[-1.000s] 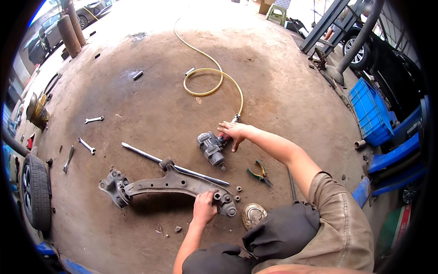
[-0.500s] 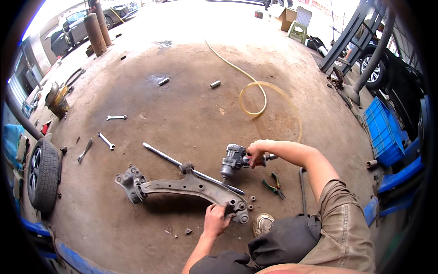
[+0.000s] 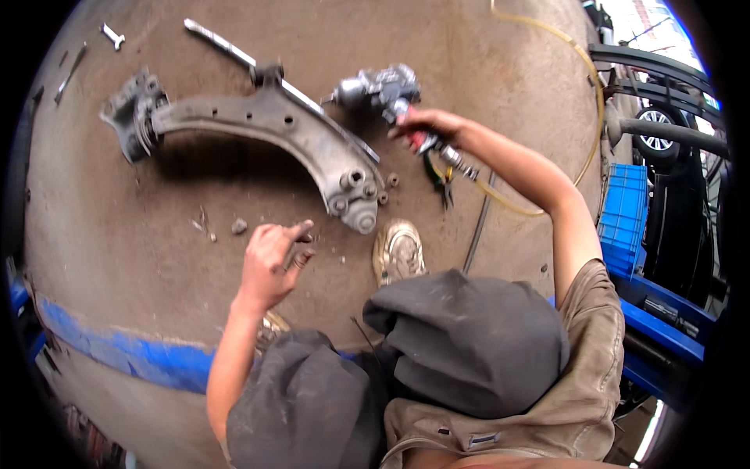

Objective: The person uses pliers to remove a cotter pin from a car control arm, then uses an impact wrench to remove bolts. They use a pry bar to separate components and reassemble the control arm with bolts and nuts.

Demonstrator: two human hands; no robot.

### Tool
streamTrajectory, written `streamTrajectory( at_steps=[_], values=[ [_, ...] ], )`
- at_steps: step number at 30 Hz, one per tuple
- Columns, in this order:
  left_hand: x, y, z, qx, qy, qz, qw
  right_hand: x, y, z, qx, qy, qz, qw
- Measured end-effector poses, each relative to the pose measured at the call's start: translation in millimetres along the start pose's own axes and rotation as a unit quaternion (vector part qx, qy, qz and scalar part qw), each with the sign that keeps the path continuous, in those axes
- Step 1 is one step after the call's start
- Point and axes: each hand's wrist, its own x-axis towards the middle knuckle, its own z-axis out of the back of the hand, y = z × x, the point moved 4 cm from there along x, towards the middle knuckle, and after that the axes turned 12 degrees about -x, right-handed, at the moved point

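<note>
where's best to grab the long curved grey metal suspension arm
Grip the long curved grey metal suspension arm, probably by its slimmer left stretch, bringing the left hand from the near side; it widens rightward, and shadow under that edge suggests finger room.

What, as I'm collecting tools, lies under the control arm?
Shadowed floor shows beneath the control arm; the bar passes behind its bushing, which hides part. Anything directly beneath its body can't be seen.

Impact wrench (image 3: 384,86) in right hand (image 3: 432,127)
</note>
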Motion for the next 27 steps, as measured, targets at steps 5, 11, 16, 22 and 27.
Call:
streamTrajectory(
  at_steps=[5,11,16,22,27],
  values=[
    [-11.8,5.8,11.3,-0.017,0.011,0.045,0.999,6.3,20.2,-6.2,0.247,0.111,-0.067,0.960],
    [-5.3,32.4,11.6,-0.108,-0.111,0.101,0.983,-52.2,24.2,-43.4,0.107,0.003,-0.051,0.993],
    [49.6,12.7,2.1,-0.176,-0.112,0.038,0.977,-175.7,65.4,-65.3,-0.088,-0.111,-0.009,0.990],
    [80.5,13.6,-14.7,-0.145,0.010,-0.036,0.989,-209.3,64.6,-123.0,-0.327,-0.237,0.005,0.915],
    [83.4,15.5,-33.4,-0.167,0.023,-0.027,0.985,-195.3,59.1,-153.3,-0.473,-0.188,-0.011,0.861]
  ],
)
